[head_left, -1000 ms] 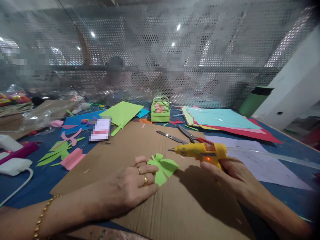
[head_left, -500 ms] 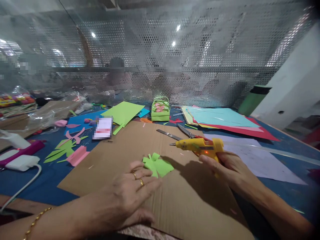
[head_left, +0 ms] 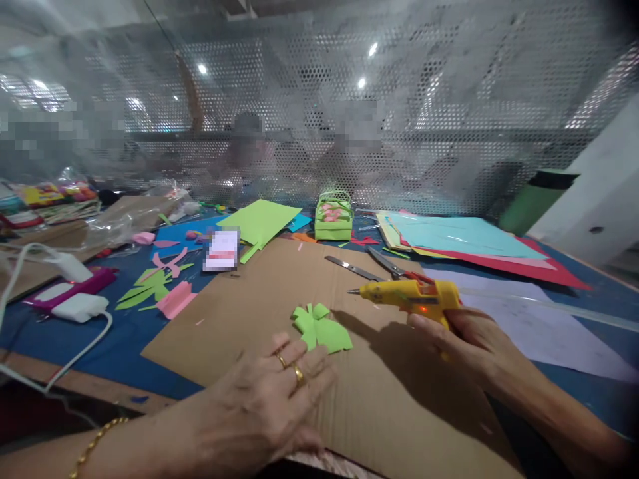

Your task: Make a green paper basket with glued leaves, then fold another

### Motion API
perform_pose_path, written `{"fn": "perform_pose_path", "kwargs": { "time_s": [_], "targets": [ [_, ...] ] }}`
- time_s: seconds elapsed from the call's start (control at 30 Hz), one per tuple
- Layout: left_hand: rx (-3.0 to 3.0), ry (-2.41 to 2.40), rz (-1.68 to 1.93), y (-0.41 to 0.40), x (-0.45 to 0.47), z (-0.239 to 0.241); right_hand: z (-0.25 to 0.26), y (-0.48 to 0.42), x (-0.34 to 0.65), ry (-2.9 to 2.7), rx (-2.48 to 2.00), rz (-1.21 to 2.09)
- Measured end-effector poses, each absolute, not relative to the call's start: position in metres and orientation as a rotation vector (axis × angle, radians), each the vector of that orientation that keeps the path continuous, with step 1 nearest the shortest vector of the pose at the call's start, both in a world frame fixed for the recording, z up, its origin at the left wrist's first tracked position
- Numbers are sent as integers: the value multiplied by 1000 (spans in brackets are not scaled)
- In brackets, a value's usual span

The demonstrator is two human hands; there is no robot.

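A light green paper cutout (head_left: pixel 325 332) with curled strips at one end lies on the brown cardboard sheet (head_left: pixel 269 293). My left hand (head_left: pixel 287 386), with gold rings and a bracelet, rests palm down at its near edge, fingers stretched out and partly over the paper. Nothing shows in that hand. My right hand (head_left: pixel 462 339) is wrapped round the handle of a yellow hot glue gun (head_left: pixel 414 296), held above the cardboard with its nozzle pointing left. A small orange light glows on its side, and a clear glue stick (head_left: pixel 544 309) sticks out behind.
Behind the gun lie a pair of scissors (head_left: pixel 384 263) and a metal strip (head_left: pixel 352 267). A green paper basket (head_left: pixel 333 228) stands at the back, coloured sheets (head_left: pixel 469 234) to its right. At left are paper scraps (head_left: pixel 150 286), a phone (head_left: pixel 222 249) and a purple power strip (head_left: pixel 40 301).
The whole scene has shifted slightly right as the camera turned left. My left hand has drawn back a little from the green cutout. The glue gun stays in my right hand.
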State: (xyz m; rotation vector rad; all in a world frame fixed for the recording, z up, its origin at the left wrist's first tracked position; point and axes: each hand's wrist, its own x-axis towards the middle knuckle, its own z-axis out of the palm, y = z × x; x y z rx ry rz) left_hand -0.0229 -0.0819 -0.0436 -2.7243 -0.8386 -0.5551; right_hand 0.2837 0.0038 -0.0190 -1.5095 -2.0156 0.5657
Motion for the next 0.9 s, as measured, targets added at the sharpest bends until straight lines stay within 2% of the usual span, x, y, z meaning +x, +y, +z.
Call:
{"fn": "perform_pose_path", "kwargs": {
  "time_s": [0.5, 0.7, 0.9],
  "targets": [
    [-2859, -901, -793, -75, -53, -37, -16, 4, 282, -2063, -1471, 576],
    [-2948, -932, -573, -86, -39, -21, -19, 7, 284, -2030, -1513, 592],
    [-2821, -833, -546, -81, -30, -29, -16, 3, 282, -2034, -1525, 611]
  ]
}}
